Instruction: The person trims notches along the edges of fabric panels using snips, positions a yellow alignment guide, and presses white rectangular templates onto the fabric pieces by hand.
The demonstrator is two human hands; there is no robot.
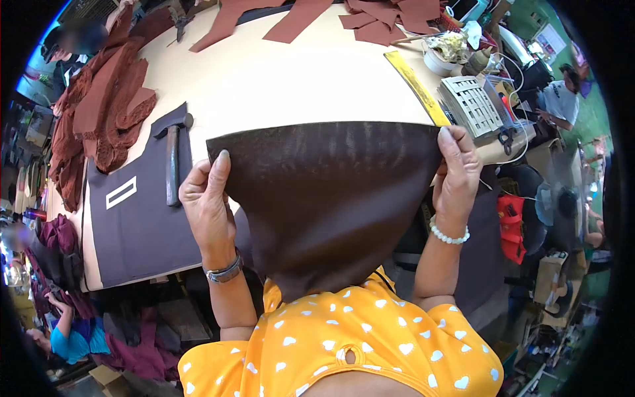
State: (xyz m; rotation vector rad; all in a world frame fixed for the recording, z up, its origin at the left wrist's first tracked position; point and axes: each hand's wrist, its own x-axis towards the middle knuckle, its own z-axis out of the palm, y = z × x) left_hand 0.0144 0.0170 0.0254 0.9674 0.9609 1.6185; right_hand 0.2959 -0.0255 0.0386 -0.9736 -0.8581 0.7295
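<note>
A dark brown sheet of leather or leather-like material [331, 178] hangs stretched between my two hands in front of my chest. Its upper edge runs nearly straight, with pale scuffed streaks just below it, and the lower part sags toward my lap. My left hand [210, 195] pinches the upper left corner between thumb and fingers. At the upper right corner my right hand [458, 165] grips in the same way, thumb on the near face. Left of my left hand, a hammer [172, 159] lies on dark fabric [142, 225] beside a small pale rectangular frame [121, 192].
Rust-coloured cloth [106, 112] is heaped at the table's left, with cut pieces [390, 20] at the back. A yellow ruler [417, 86], a grey slotted basket [471, 106] and scissors [506, 137] lie at the right. Other people sit at both sides.
</note>
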